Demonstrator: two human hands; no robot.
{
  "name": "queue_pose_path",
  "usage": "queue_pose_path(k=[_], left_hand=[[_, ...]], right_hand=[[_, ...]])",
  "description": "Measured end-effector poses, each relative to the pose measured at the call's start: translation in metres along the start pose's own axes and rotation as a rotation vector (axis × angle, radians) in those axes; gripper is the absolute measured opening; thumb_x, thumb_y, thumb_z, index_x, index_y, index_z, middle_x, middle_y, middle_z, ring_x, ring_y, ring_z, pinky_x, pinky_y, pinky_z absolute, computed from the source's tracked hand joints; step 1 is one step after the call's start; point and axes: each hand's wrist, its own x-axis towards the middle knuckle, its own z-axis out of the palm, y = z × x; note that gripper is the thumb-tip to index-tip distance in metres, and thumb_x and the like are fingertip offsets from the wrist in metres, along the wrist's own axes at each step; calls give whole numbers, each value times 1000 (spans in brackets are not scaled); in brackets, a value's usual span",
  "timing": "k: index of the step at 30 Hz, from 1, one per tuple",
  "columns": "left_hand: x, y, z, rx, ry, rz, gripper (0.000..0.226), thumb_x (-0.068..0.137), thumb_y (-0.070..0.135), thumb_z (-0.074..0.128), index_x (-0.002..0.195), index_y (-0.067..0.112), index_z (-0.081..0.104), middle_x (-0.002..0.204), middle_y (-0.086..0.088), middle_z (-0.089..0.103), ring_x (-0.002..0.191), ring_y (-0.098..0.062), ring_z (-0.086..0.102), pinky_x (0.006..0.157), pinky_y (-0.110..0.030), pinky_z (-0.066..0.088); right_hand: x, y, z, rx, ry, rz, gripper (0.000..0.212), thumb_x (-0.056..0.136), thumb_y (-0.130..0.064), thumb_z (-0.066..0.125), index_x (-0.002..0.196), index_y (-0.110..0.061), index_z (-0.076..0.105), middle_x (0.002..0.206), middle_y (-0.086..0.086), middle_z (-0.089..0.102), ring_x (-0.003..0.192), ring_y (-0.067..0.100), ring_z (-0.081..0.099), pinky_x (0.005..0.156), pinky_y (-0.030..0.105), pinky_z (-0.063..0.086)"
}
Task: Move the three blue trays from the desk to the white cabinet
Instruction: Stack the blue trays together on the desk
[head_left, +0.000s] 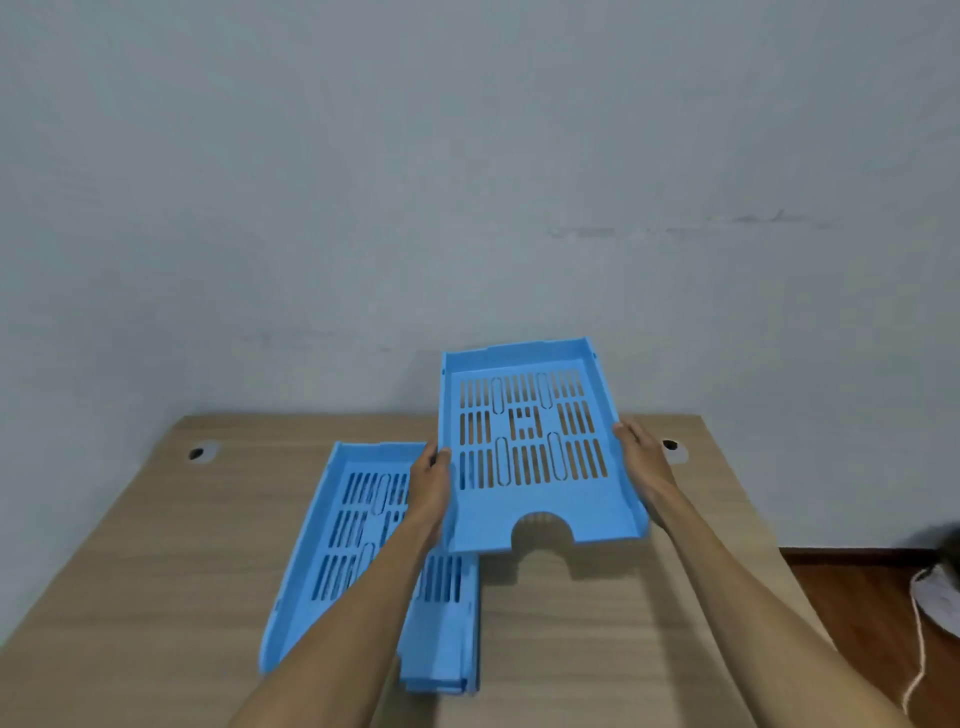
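Note:
I hold a blue slotted tray (535, 447) in the air above the wooden desk (571, 623), tilted with its far end raised. My left hand (434, 480) grips its left side wall and my right hand (641, 457) grips its right side wall. Lower left on the desk lies a stack of blue trays (343, 551), partly hidden by my left forearm; at the near end, layered edges show more than one tray. The white cabinet is out of view.
The desk stands against a grey wall (467, 182). Two cable holes sit in the desk's far corners, one at the left (200, 453) and one at the right (671, 445). To the right, brown floor (857, 597) holds a white cord (922, 649).

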Motion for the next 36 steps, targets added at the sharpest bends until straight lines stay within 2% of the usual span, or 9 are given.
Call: queue_pose_path(k=[6,10,14,16,19,25,28,33,36], left_hand=[[22,-17,-109,34,2,-5,45,104,13,39,149,9,37,151,-4,42,134,-24,43,111,-38,32],[24,-26,-173,23,16,-9,35,101,11,43,132,12,57,129,-4,62,107,-23,59,101,-40,44],[25,-31,-216,-13,32,-38,27,98,12,48,120,13,64,113,-8,69,98,-27,66,89,-41,54],[24,-37,-226,-24,25,-41,20,97,12,50,110,17,65,103,-5,70,88,-22,67,77,-34,55],[23,-51,-231,-5,-14,-61,22,96,18,53,113,15,66,109,-8,71,98,-30,69,92,-49,54],[19,-57,-226,3,-38,-60,21,96,14,52,104,22,69,105,-8,74,96,-31,71,89,-49,56],[15,-55,-222,22,-69,-48,25,98,14,49,117,16,65,108,-7,72,95,-28,70,81,-42,58],[15,-63,-221,101,-86,-22,33,101,17,42,132,13,56,122,-6,66,106,-23,64,95,-42,52],[13,-65,-225,112,-86,-7,32,104,16,35,126,13,57,116,-7,67,99,-22,65,82,-34,53]], right_hand=[[-60,-11,102,48,-4,23,31,105,-23,38,125,-16,60,115,2,66,90,11,61,73,21,46],[-101,-26,159,39,-39,39,33,105,-18,36,131,-15,57,122,8,65,121,30,57,91,33,48],[-120,-15,199,0,-52,29,41,106,-22,35,145,-11,45,145,5,51,129,20,49,103,25,33],[-124,-5,208,-35,-39,28,42,106,-24,35,145,-11,44,146,5,51,131,22,48,106,26,32],[-128,4,212,-91,-27,12,40,106,-24,34,140,-13,51,130,2,61,110,16,56,98,27,40],[-132,15,208,-102,-2,64,44,106,-27,34,147,-13,43,145,0,50,130,18,47,111,32,33],[-132,21,205,-70,-2,91,47,105,-30,35,149,-13,38,153,5,42,141,23,39,118,38,28],[-133,24,202,-37,-10,130,48,105,-29,35,150,-12,35,156,6,38,143,23,35,117,36,25],[-134,30,198,-7,-33,154,48,105,-30,37,150,-13,35,155,4,39,143,24,35,117,38,26]])
